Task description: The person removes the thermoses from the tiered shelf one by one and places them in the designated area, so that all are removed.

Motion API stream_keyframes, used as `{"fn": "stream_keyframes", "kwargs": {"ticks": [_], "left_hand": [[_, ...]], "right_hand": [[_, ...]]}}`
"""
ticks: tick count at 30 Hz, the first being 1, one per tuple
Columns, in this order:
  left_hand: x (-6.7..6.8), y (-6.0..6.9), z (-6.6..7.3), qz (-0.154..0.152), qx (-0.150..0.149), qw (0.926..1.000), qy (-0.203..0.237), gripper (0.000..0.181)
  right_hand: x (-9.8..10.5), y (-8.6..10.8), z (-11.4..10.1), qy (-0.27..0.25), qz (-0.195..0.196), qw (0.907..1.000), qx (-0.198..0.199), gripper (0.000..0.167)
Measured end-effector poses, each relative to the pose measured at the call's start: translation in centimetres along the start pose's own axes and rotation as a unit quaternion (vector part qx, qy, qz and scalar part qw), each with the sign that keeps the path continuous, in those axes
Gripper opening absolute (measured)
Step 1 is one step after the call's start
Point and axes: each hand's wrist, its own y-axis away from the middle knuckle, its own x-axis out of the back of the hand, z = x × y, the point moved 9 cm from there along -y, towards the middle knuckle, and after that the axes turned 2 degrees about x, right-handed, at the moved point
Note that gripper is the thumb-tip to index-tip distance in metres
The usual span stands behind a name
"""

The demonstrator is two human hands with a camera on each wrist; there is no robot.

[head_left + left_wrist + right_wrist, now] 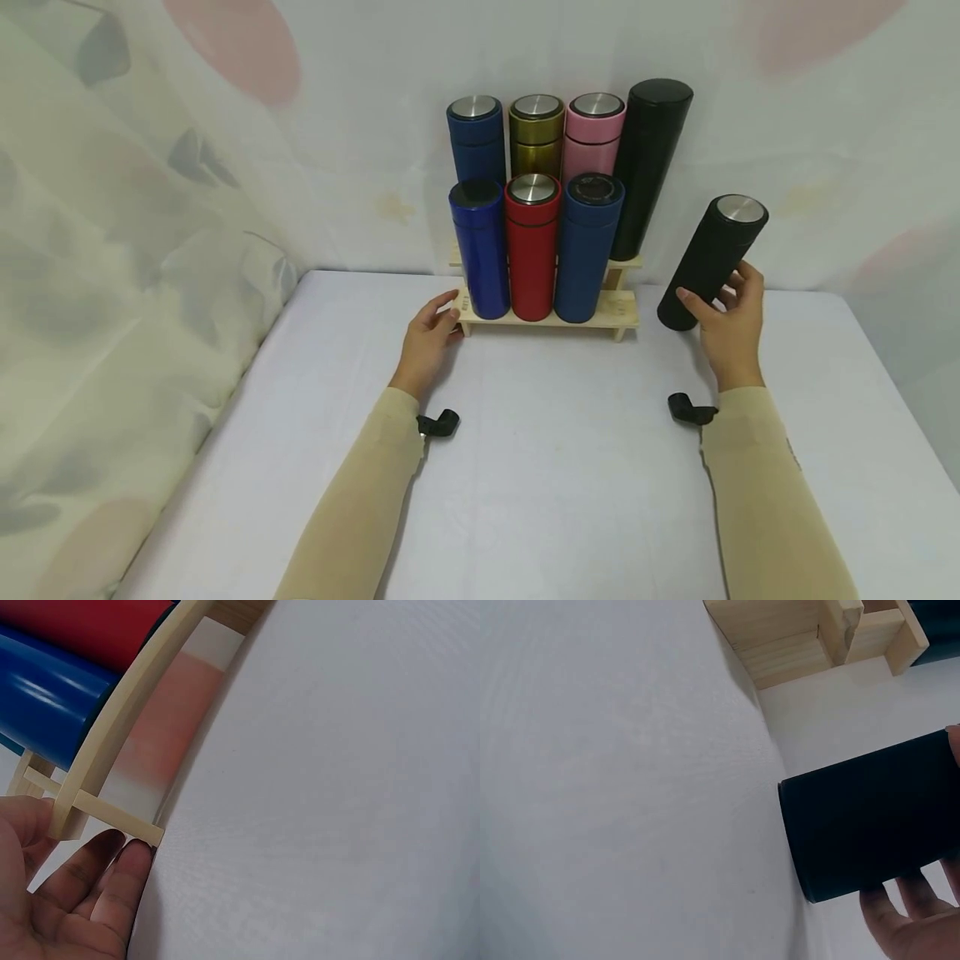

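In the head view my right hand [735, 333] grips a black thermos bottle [708, 258] with a silver lid top, right of a two-step wooden rack [617, 310]. The right wrist view shows the lower end of this black bottle [874, 817] at the tabletop, fingers curled round its side; whether it touches the cloth I cannot tell. My left hand [426, 343] holds the left end of the rack's front step. In the left wrist view, the thumb and fingers [124, 889] lie about the board end and leg of the rack [112, 814].
On the front step stand a bright blue bottle [482, 254], a red bottle [532, 258] and a darker blue bottle [587, 258]. Behind them are blue [477, 142], gold [537, 150], pink [594, 142] and taller black [651, 175] bottles. White cloth covers the table [555, 467]; curtains hang behind and left.
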Motion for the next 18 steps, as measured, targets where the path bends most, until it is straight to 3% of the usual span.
{"fn": "stream_keyframes", "kwargs": {"ticks": [7, 18], "left_hand": [[-0.16, 0.06, -0.03, -0.005, -0.002, 1.0000, -0.004, 0.040], [-0.09, 0.06, -0.05, -0.008, 0.004, 1.0000, -0.003, 0.043]], "right_hand": [[0.07, 0.38, 0.02, 0.017, -0.008, 0.9997, 0.015, 0.082], [0.27, 0.57, -0.31, 0.039, -0.004, 0.9992, 0.004, 0.080]]}}
